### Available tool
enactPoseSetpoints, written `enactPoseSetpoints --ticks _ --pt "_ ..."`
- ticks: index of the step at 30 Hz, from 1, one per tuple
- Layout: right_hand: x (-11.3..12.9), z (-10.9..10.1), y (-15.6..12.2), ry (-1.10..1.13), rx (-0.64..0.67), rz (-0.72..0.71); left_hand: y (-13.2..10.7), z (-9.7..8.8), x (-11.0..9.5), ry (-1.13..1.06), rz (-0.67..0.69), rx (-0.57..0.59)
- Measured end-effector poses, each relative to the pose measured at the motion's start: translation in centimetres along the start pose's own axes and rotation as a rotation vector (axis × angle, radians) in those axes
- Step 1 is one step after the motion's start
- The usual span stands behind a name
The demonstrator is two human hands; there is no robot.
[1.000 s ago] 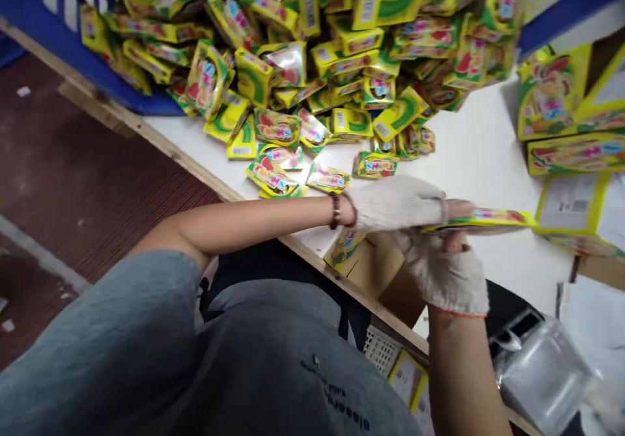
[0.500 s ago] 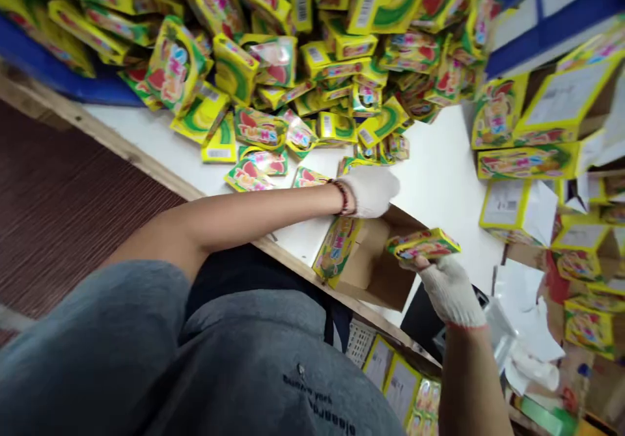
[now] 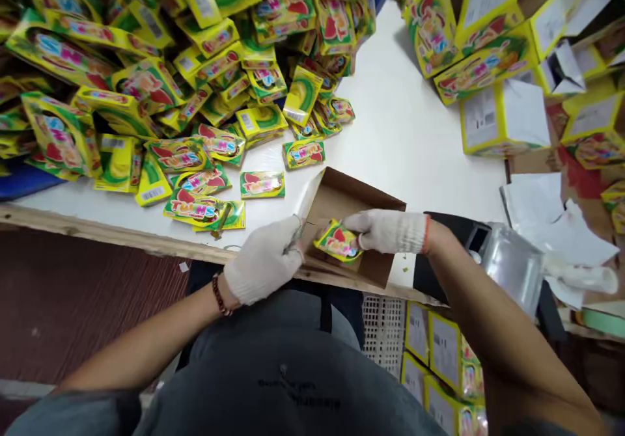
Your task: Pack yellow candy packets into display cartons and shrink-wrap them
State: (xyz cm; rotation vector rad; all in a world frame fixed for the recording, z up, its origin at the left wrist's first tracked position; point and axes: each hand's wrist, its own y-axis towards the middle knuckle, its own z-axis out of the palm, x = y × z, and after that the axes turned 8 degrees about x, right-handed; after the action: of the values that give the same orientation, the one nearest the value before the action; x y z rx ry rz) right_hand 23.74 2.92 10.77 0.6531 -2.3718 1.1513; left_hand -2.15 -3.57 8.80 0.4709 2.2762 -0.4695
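Observation:
An open brown cardboard box (image 3: 374,195) sits at the table's front edge, its inside facing up. My left hand (image 3: 266,260), in a white knitted glove, grips the box's left side, with fingers and thumb closed at the edge. In my right hand (image 3: 385,230), also gloved, is a small yellow and green candy packet (image 3: 338,242) with a watermelon print. This packet is held tilted over the inside of the box, near its front wall. Just left of the box, a single packet (image 3: 262,185) lies flat on the white table.
A large heap of similar packets (image 3: 146,91) covers the table's left and back. Yellow printed cartons (image 3: 502,117) stand at the right, near torn white paper (image 3: 547,208) and a black device (image 3: 439,267). Below the table edge are a white perforated basket (image 3: 383,332) and more cartons (image 3: 442,351).
My left hand has moved from the box's far side to its left edge. The right hand has brought its packet leftward, over the box. The camera view has turned and shifted right.

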Motion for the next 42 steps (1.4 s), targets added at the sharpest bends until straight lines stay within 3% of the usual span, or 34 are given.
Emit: enactPoseSetpoints --ticks 2,3,9,13,17,20,22,24,26,27,29,31,33,37,39,42 --pt "1.1 1.3 1.0 -0.03 0.232 -0.039 -1.3 0.4 0.4 -0.04 0.012 0.005" --pt "1.7 1.8 1.7 -0.041 0.285 -0.04 -1.6 0.4 0.5 -0.054 0.015 0.006" --pt "4.0 3.5 5.0 -0.218 0.292 0.008 -3.0 0.6 0.6 -0.063 0.032 0.017" --pt "5.3 5.3 4.7 -0.334 0.186 0.043 -2.6 -0.9 1.7 0.072 0.103 0.047" --pt "6.0 6.9 4.2 -0.398 0.093 0.107 1.7 -3.7 3.8 0.499 0.061 -0.016" --pt "5.4 6.8 3.9 -0.267 0.027 0.07 4.7 -5.1 5.2 0.7 -0.035 0.057" --pt "4.8 5.9 3.4 -0.108 -0.099 0.016 5.2 -5.6 5.4 0.718 -0.04 0.041" --pt "4.5 4.6 2.7 0.055 -0.364 -0.045 4.4 -5.9 4.7 0.688 0.052 -0.087" --pt "5.0 3.0 1.8 0.171 -0.629 -0.116 3.2 -5.9 3.3 0.665 0.244 -0.24" --pt "5.4 2.2 1.3 0.204 -0.701 -0.159 2.6 -5.7 2.4 0.658 0.357 -0.29" --pt "6.3 0.8 0.4 0.21 -0.669 -0.252 1.9 -5.2 0.7 0.632 0.561 -0.317" --pt "6.7 -0.1 -0.5 0.174 -0.515 -0.287 1.6 -5.0 0.0 0.568 0.672 -0.288" --pt "6.0 -0.4 -1.1 0.17 -0.374 -0.195 1.2 -5.7 0.6 0.512 0.624 -0.255" --pt "2.5 0.7 -0.3 0.249 -0.23 0.083 -1.1 -9.3 5.3 0.583 0.208 -0.159" --pt "1.1 1.9 1.3 0.236 -0.186 0.124 -2.5 -10.8 8.2 0.619 0.072 -0.054" --pt "0.3 3.8 3.9 0.201 -0.134 0.13 -3.9 -11.3 11.0 0.604 -0.051 0.07"
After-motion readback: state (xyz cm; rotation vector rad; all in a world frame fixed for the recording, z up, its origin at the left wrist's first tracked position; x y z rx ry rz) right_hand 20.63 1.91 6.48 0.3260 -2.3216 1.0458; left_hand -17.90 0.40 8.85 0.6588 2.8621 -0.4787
